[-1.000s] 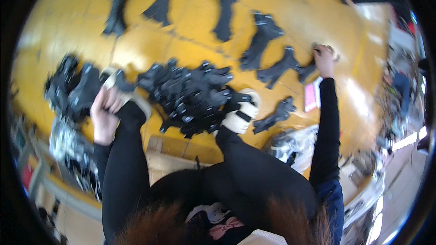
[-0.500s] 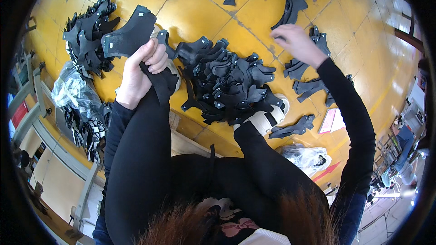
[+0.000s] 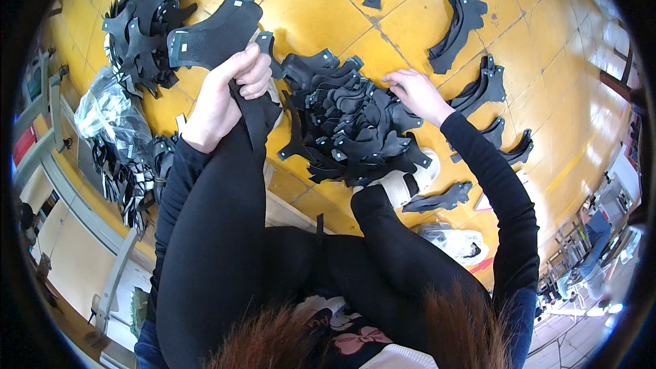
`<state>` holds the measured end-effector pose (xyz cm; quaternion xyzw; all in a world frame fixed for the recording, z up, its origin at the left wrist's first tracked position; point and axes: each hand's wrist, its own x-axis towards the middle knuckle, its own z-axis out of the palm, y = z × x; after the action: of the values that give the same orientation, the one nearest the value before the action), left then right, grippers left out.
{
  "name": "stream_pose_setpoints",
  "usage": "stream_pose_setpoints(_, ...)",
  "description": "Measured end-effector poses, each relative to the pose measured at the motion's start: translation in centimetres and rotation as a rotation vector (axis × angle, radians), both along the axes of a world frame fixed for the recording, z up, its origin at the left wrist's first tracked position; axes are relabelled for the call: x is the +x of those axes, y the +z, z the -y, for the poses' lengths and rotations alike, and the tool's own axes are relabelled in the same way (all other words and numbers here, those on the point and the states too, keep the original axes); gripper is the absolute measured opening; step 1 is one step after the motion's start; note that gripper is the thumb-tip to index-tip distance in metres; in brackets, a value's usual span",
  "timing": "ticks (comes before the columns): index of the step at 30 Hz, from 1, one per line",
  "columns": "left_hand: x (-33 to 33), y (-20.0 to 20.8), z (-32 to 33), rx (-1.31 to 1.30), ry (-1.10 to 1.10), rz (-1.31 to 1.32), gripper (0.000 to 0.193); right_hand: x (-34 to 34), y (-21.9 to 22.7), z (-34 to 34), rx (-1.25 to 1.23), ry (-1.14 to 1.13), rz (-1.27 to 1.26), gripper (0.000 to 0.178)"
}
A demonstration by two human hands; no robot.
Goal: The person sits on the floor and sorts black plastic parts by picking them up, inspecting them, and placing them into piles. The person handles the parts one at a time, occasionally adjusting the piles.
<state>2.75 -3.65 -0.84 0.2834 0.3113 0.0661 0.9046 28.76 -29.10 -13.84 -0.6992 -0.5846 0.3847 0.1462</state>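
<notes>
My left hand (image 3: 236,92) is closed round the narrow middle of flat black leather-like pieces (image 3: 215,31), held above my left knee. The top piece flares at its ends and carries small pale stickers. Further right, my right hand (image 3: 417,92) reaches over the right edge of a large heap of similar black pieces (image 3: 348,119) on the floor. Its fingers stretch toward the heap, somewhat bent and apart, and I see nothing between them. Whether the fingertips touch a piece is hard to make out.
Small stacks of black pieces (image 3: 456,27) lie on the yellow tiled floor (image 3: 403,37) to the right and far side. Another pile (image 3: 143,34) stands at the far left, beside a clear plastic bag (image 3: 113,119). A second bag (image 3: 454,242) lies near my right white shoe (image 3: 403,184).
My right hand has moved left, from beside a small stack on the right to the large heap. The left hand still grips its pieces. The whole view has shifted slightly.
</notes>
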Motion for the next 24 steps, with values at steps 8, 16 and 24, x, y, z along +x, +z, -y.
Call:
stream_pose_setpoints(8,0.2,0.0,0.2,-0.019,0.017,-0.033,0.036,-1.7,0.0,-0.3,0.048,-0.049,-0.076,0.017)
stream_pose_setpoints(16,0.4,-0.2,0.2,-0.037,0.006,-0.026,0.033,-1.8,0.9,0.3,0.047,-0.142,-0.144,0.016)
stream_pose_setpoints(24,0.5,0.0,0.2,-0.013,-0.014,-0.040,0.033,-2.1,0.8,-3.9,0.185,-0.054,-0.121,0.018)
